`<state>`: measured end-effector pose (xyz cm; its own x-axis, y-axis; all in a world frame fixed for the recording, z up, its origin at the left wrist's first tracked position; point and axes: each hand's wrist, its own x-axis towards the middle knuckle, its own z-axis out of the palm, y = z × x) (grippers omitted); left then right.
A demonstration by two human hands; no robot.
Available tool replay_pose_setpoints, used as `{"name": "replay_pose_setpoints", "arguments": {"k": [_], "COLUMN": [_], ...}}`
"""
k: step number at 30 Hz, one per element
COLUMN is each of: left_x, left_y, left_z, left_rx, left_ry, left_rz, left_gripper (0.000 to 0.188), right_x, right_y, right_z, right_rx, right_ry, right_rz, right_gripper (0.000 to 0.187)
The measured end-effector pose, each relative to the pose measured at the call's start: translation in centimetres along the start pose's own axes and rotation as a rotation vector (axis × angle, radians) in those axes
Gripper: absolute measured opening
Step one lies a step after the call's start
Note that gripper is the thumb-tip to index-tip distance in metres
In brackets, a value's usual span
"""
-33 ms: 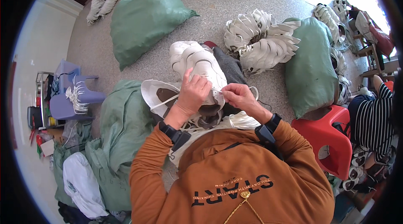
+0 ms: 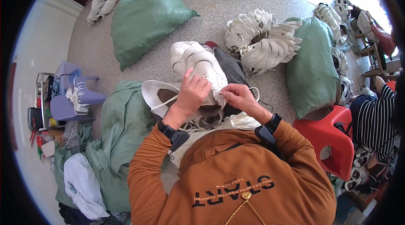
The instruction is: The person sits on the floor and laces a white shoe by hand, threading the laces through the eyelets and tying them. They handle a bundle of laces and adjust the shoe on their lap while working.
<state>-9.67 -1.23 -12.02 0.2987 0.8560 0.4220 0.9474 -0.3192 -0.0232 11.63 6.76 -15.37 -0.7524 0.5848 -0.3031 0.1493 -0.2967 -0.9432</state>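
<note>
Stacked white shoe uppers (image 2: 190, 54) lie over my lap, and both hands work at the eyelets of the nearest one. My left hand (image 2: 193, 92) grips that upper's eyelet edge with curled fingers, its index finger raised; the thumb side is partly hidden. Close to its right, my right hand (image 2: 239, 97) pinches a thin white shoelace (image 2: 217, 91) at the upper. A loop of lace rises behind the right hand. Left of my left hand, another white upper (image 2: 151, 90) lies opened out with a lace across it. A bundle of white laces (image 2: 244, 121) rests against my front.
Rings of nested white uppers (image 2: 270, 54) lie on the floor ahead. Full green sacks (image 2: 147, 20) stand beyond, with another at right. A slack green sack (image 2: 126, 111) lies at left near a purple stool (image 2: 80, 100) holding laces. A red stool (image 2: 333, 140) and a person in stripes are at right.
My left hand and forearm have shifted very slightly to the left. My right hand has edged a little left too, still pinching the shoelace.
</note>
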Motion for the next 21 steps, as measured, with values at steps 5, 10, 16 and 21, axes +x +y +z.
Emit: {"name": "replay_pose_setpoints", "arguments": {"k": [5, 10, 16, 21], "left_x": [-1.6, -4.7, -9.3, -8.3], "left_y": [-1.7, -1.5, -3.9, 0.1], "left_z": [-0.8, -1.5, -4.4, -6.0], "left_rx": [-0.051, -0.198, 0.045, -0.075], "left_ry": [-0.004, -0.017, -0.118, -0.067], "left_rz": [0.008, -0.222, -0.268, -0.402], "left_gripper": [0.019, 0.029, 0.033, 0.029], "right_x": [0.2, -0.1, 1.3, 0.3], "right_y": [0.6, 0.4, -0.8, -1.7], "right_z": [0.6, -0.8, -3.1, -0.8], "right_rx": [-0.082, -0.305, -0.617, -0.455], "right_ry": [0.005, 0.075, 0.366, 0.057], "right_rz": [-0.085, -0.269, -0.56, -0.47], "right_gripper": [0.019, 0.009, 0.006, 0.007]}}
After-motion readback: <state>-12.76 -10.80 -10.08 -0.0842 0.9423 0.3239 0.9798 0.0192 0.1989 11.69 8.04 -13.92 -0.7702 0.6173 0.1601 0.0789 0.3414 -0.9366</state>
